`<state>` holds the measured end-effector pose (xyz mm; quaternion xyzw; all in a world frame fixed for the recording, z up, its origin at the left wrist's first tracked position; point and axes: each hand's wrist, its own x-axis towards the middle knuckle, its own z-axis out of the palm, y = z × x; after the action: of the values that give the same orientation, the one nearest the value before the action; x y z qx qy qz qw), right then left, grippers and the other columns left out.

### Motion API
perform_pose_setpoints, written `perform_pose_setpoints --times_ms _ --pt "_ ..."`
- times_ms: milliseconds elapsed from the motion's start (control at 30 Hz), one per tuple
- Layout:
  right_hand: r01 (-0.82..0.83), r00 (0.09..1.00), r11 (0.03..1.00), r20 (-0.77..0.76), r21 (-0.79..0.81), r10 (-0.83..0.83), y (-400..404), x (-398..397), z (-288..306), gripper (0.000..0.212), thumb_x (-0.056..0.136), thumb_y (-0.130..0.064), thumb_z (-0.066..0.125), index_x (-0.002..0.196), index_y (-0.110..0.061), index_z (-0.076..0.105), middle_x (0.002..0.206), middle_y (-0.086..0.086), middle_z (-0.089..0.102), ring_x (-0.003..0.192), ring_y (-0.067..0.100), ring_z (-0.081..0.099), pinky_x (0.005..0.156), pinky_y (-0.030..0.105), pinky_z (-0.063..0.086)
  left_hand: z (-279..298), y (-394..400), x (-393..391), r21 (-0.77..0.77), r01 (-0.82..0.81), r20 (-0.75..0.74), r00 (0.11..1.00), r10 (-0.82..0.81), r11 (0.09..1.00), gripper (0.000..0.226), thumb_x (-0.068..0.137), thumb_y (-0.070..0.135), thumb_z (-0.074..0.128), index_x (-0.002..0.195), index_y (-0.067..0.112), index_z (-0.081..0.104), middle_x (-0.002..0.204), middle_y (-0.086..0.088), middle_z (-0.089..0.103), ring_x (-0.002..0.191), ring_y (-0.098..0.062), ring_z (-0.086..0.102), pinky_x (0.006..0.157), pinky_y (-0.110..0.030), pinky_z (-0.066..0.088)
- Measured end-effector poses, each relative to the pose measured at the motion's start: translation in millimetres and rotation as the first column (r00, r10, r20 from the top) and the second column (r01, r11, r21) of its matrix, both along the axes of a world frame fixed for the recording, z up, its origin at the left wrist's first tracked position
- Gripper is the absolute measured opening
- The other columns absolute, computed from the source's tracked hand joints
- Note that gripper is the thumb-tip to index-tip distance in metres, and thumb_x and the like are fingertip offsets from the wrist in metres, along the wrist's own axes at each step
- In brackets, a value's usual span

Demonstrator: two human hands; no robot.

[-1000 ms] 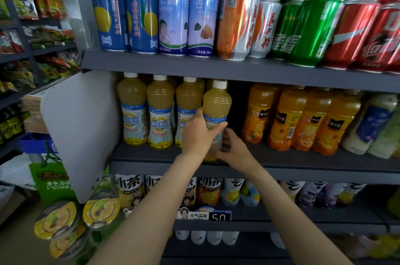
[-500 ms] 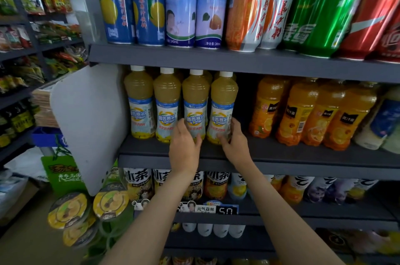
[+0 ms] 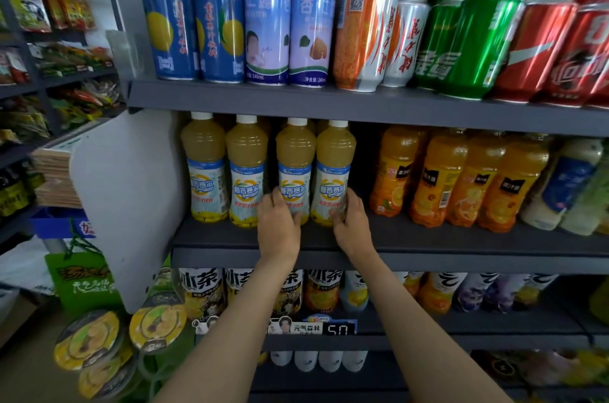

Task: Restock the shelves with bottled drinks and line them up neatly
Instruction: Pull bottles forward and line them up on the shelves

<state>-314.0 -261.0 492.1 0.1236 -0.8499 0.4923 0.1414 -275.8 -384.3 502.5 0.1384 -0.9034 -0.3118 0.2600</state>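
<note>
Four yellow juice bottles with white caps and blue-white labels stand in a front row at the left of the middle shelf (image 3: 428, 249). More of the same stand behind them. My left hand (image 3: 278, 226) holds the lower part of the third bottle (image 3: 294, 155), fingers round its left side and thumb on its front. My right hand (image 3: 351, 221) grips the base of the fourth bottle (image 3: 335, 158), fingers round its right side. Both bottles stand upright and touch each other. A dark gap lies to the right of the fourth bottle.
Orange juice bottles (image 3: 438, 178) fill the shelf to the right of the gap. Tall cans (image 3: 270, 23) line the shelf above. A white side panel (image 3: 131, 198) bounds the left end. Tea bottles (image 3: 204, 290) stand on the shelf below, and round lidded bowls (image 3: 155, 323) hang at lower left.
The fourth bottle, tilted and held high by my left hand, now stands upright in the row. My left hand moved down to the third bottle; my right hand stays low on the fourth.
</note>
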Motion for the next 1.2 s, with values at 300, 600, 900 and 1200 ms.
perform_pose_setpoints --times_ms 300,600,900,1200 --pt "0.04 0.999 0.999 -0.014 0.024 -0.039 -1 1 0 0.054 0.093 -0.004 0.049 0.143 -0.003 0.027 0.134 0.017 0.039 0.125 0.027 0.04 0.095 0.019 0.03 -4 0 -2 0.003 0.018 -0.041 0.999 -0.018 1.0 0.061 0.087 0.021 0.062 0.138 0.005 0.034 0.129 -0.012 0.043 0.124 -0.024 0.038 0.101 -0.028 0.034" --pt "0.041 0.999 0.999 0.017 0.025 -0.041 0 -1 2 0.057 0.092 -0.005 0.051 0.143 -0.004 0.027 0.139 0.015 0.04 0.13 0.027 0.039 0.103 0.028 0.032 -5 2 0 -0.021 0.019 -0.07 0.997 -0.021 1.0 0.064 0.089 0.024 0.059 0.141 0.005 0.028 0.134 -0.012 0.039 0.128 -0.024 0.034 0.105 -0.028 0.03" --pt "-0.002 0.932 0.997 -0.361 -0.078 -0.026 -56 57 25 0.042 0.088 -0.016 0.062 0.124 -0.002 0.047 0.116 0.006 0.052 0.11 0.014 0.051 0.092 0.019 0.041 -13 -58 37 0.235 -0.145 -0.408 0.883 0.233 0.961 0.043 0.084 0.015 0.065 0.12 0.0 0.048 0.118 -0.018 0.048 0.112 -0.03 0.048 0.095 -0.043 0.044" --pt "0.019 1.0 0.992 -0.017 0.123 -0.017 -142 45 -3 0.063 0.09 -0.021 0.058 0.14 -0.001 0.026 0.136 0.017 0.042 0.127 0.029 0.04 0.103 0.035 0.038 -14 -99 14 0.362 -0.151 -0.19 0.954 0.231 0.92 0.067 0.08 0.01 0.068 0.136 -0.001 0.033 0.134 -0.02 0.044 0.126 -0.032 0.041 0.104 -0.046 0.036"
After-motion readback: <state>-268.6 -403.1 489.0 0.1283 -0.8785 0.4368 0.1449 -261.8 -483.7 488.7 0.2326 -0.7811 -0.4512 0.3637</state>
